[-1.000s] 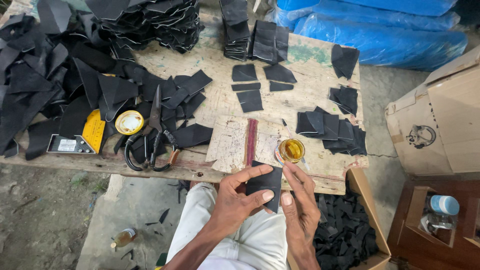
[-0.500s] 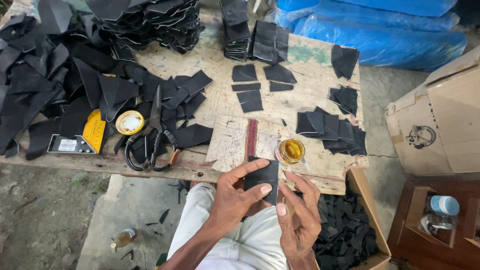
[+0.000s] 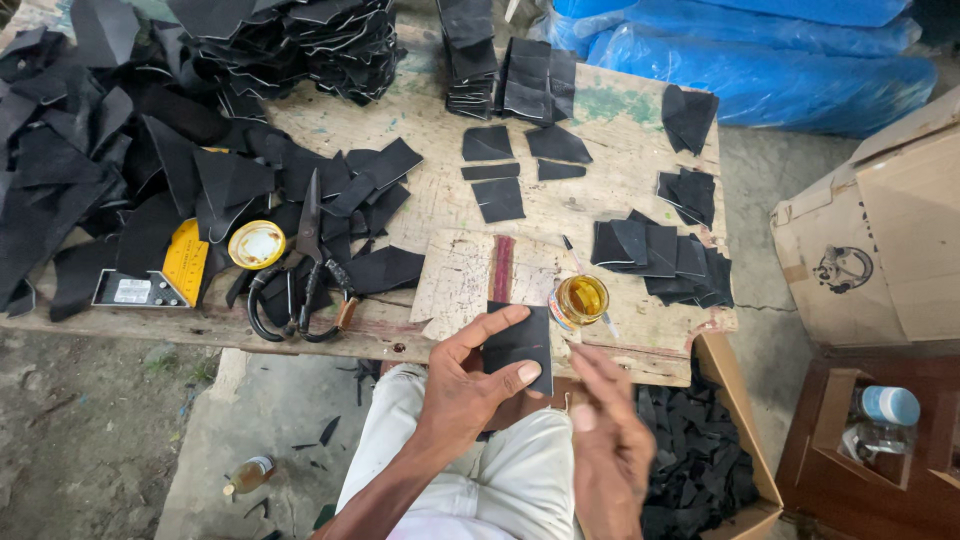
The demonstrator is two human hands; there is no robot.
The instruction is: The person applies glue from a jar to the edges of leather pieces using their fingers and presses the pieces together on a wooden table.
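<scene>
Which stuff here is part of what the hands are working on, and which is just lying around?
In hand:
left hand gripping the black piece
right hand, holding nothing
glue jar
work board

Lying about:
scissors
yellow tin
cardboard box
blue bags
</scene>
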